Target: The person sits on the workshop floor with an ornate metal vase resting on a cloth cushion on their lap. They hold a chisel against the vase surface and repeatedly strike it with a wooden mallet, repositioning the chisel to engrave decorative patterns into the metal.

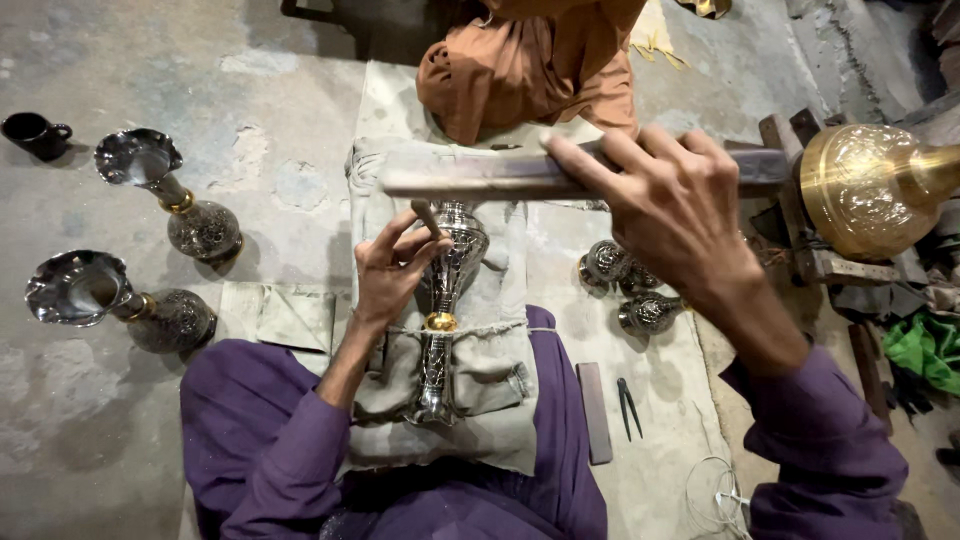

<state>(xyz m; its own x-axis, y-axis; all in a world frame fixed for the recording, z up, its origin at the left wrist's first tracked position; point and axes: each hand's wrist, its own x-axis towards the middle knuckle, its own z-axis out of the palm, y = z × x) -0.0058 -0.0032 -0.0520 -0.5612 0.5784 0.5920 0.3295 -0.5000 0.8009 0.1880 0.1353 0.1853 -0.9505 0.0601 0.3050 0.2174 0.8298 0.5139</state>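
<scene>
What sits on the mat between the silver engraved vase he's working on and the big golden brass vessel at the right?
In the head view, small dark engraved metal pots lie clustered on the pale mat between the silver vase and the golden vessel.

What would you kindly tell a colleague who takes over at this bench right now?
Left hand: fingers pinch a thin chisel-like punch, tip on the engraved silver metal vase.
Right hand: raised, gripping a long flat grey bar above the punch.
The vase lies on grey cloth padding across the lap, tied with string.
Done: two similar engraved vases stand on the floor to the left.
Left: cannot tell how much engraving remains.
</scene>
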